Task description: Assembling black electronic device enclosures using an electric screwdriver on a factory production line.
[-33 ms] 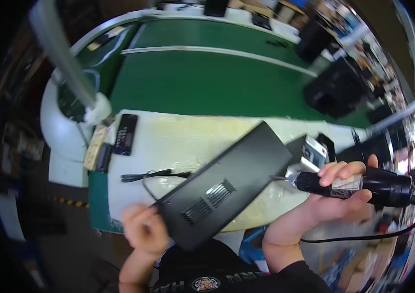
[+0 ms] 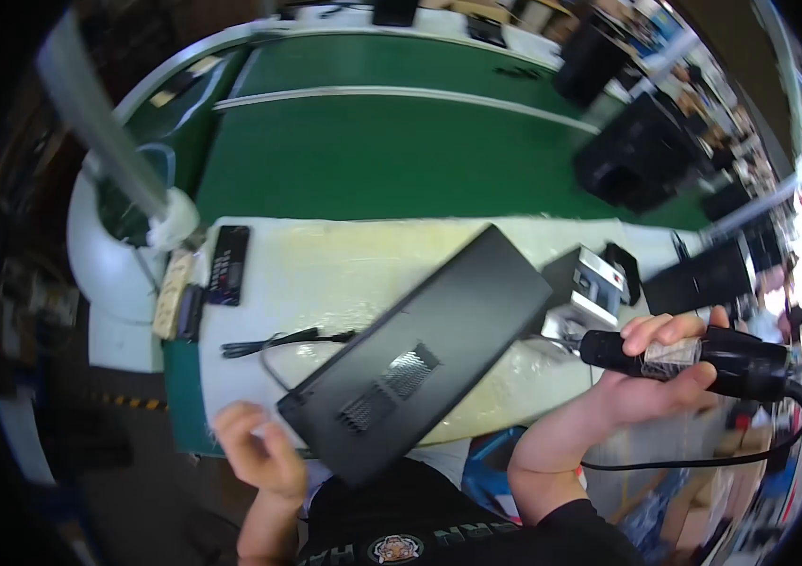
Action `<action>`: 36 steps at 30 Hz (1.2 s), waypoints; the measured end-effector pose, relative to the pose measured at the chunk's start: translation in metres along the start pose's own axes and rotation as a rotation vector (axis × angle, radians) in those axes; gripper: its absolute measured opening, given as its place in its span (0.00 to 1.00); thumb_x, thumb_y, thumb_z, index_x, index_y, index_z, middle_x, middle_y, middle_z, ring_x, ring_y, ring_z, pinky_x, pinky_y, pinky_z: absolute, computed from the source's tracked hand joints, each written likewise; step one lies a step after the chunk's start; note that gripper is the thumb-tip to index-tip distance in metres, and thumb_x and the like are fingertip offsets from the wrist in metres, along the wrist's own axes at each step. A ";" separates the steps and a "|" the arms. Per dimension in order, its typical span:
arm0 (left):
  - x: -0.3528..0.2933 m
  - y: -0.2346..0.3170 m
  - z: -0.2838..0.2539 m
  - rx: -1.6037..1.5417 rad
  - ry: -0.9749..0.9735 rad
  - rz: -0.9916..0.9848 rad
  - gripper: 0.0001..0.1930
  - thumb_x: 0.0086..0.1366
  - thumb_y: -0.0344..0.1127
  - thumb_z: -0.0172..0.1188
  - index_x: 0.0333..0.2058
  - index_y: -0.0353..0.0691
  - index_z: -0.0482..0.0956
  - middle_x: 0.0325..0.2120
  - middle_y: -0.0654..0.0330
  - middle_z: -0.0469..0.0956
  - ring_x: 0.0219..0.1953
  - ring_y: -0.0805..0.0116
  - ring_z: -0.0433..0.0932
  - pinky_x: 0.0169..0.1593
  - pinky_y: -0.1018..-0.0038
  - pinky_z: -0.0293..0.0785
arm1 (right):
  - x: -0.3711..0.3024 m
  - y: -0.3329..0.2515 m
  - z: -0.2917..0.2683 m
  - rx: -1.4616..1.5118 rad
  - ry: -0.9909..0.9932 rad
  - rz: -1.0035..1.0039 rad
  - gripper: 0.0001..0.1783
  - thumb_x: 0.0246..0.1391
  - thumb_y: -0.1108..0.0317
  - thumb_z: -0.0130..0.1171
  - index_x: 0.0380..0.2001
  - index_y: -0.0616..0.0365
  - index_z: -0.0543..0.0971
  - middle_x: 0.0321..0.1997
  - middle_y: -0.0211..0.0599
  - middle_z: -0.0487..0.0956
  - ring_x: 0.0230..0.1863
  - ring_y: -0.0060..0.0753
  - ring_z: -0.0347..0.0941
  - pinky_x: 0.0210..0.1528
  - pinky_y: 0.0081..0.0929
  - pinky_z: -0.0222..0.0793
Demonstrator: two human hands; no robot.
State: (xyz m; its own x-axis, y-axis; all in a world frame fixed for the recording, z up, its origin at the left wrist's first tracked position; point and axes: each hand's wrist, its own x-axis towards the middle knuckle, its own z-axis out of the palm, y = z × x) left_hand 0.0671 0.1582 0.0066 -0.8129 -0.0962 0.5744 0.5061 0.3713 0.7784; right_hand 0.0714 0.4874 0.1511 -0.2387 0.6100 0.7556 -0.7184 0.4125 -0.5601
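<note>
Right hand: the right hand [image 2: 658, 373] is wrapping its fingers around a black electric screwdriver [image 2: 693, 360], a smooth, rounded cylinder lying roughly level, its nose pointing toward the middle of the desk.
Cord: a thin black cable [image 2: 703, 460] is looping from the tool's rear end down and back under the forearm.
Left hand: the left hand [image 2: 264, 451] is resting at the near-left corner of the black panel, fingers loosely curled and touching its edge; whether they are actually gripping it cannot be told.
Black panel: a long, flat, matte black rectangular casing [image 2: 420, 349] is lying diagonally across the desk, its near end overhanging the front edge toward the person, with two small perforated vent grilles showing on its upper face.
Desk: the desk [image 2: 325, 264] is carrying a pale, slightly glossy cream mat with a crinkled plastic look, and a green edge is showing at its left.
Loose lead: a slim black wire with a plug [image 2: 269, 344] is lying on the mat just left of the panel.
Remote-like unit: a narrow black rectangular device with small keys [image 2: 228, 264] is lying near the mat's left rim, beside a beige strip [image 2: 173, 292].
Small box: a black and white boxy unit [image 2: 590, 281] is sitting just beyond the panel's far end, near the screwdriver's tip.
Conveyor: a broad, smooth green belt [image 2: 392, 160] is running behind the desk, divided by a pale rail.
Post: a blurred grey pole [image 2: 104, 132] is rising from a white base at left.
</note>
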 end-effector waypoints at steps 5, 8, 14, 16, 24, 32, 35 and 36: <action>-0.009 -0.002 0.028 -0.170 -0.048 -0.384 0.27 0.61 0.41 0.51 0.54 0.28 0.63 0.51 0.42 0.68 0.57 0.51 0.64 0.62 0.59 0.56 | -0.023 0.052 -0.094 -0.483 0.229 -0.019 0.22 0.58 0.68 0.49 0.51 0.69 0.61 0.25 0.37 0.71 0.18 0.26 0.67 0.25 0.25 0.69; -0.009 -0.006 0.047 -0.546 -0.028 -0.490 0.28 0.60 0.42 0.52 0.54 0.28 0.62 0.52 0.41 0.67 0.56 0.51 0.66 0.62 0.58 0.56 | -0.032 0.081 -0.123 -0.500 0.201 -0.019 0.24 0.58 0.68 0.49 0.53 0.70 0.59 0.27 0.36 0.71 0.19 0.26 0.68 0.27 0.24 0.70; -0.011 0.003 0.044 -0.702 0.094 -0.583 0.26 0.58 0.41 0.54 0.50 0.29 0.65 0.47 0.46 0.70 0.52 0.55 0.69 0.59 0.60 0.62 | -0.045 0.081 -0.127 -0.446 0.075 0.238 0.25 0.60 0.64 0.52 0.54 0.69 0.61 0.26 0.34 0.71 0.20 0.24 0.69 0.23 0.23 0.69; -0.013 0.001 0.044 -0.580 0.089 -0.563 0.25 0.58 0.41 0.54 0.50 0.30 0.66 0.46 0.47 0.70 0.51 0.57 0.69 0.58 0.62 0.62 | -0.049 0.060 -0.115 -0.301 0.168 0.430 0.26 0.60 0.59 0.53 0.55 0.63 0.63 0.24 0.32 0.70 0.16 0.24 0.66 0.19 0.23 0.67; -0.010 0.002 0.057 -0.565 0.052 -0.475 0.19 0.56 0.36 0.56 0.44 0.32 0.68 0.44 0.49 0.71 0.47 0.63 0.69 0.54 0.69 0.64 | -0.054 -0.035 0.074 0.226 0.009 0.325 0.44 0.57 0.32 0.42 0.59 0.61 0.55 0.26 0.29 0.66 0.14 0.22 0.62 0.19 0.21 0.64; -0.009 -0.002 0.052 -0.633 0.037 -0.420 0.17 0.55 0.29 0.58 0.44 0.33 0.69 0.43 0.51 0.71 0.44 0.64 0.70 0.51 0.71 0.65 | -0.087 -0.036 0.133 0.538 -0.453 0.468 0.50 0.48 0.35 0.54 0.62 0.60 0.52 0.32 0.38 0.73 0.21 0.35 0.75 0.27 0.33 0.74; -0.009 -0.003 0.052 -0.619 0.027 -0.404 0.17 0.54 0.28 0.58 0.44 0.33 0.69 0.43 0.52 0.71 0.44 0.65 0.70 0.50 0.72 0.65 | -0.091 -0.037 0.140 0.530 -0.535 0.538 0.48 0.47 0.37 0.59 0.60 0.57 0.54 0.32 0.37 0.74 0.25 0.35 0.76 0.31 0.33 0.74; -0.009 -0.003 0.051 -0.593 0.011 -0.404 0.17 0.54 0.27 0.58 0.44 0.32 0.69 0.43 0.52 0.71 0.44 0.65 0.70 0.50 0.73 0.65 | -0.093 -0.037 0.139 0.500 -0.565 0.616 0.46 0.46 0.41 0.62 0.60 0.55 0.55 0.33 0.37 0.74 0.27 0.36 0.75 0.33 0.33 0.74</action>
State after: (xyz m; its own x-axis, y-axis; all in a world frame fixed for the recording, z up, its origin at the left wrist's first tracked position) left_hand 0.0579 0.2047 -0.0135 -0.9685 -0.1303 0.2121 0.2398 -0.2595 0.9355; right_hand 0.0294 0.3207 0.1489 -0.8504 0.1549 0.5028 -0.5257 -0.2847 -0.8016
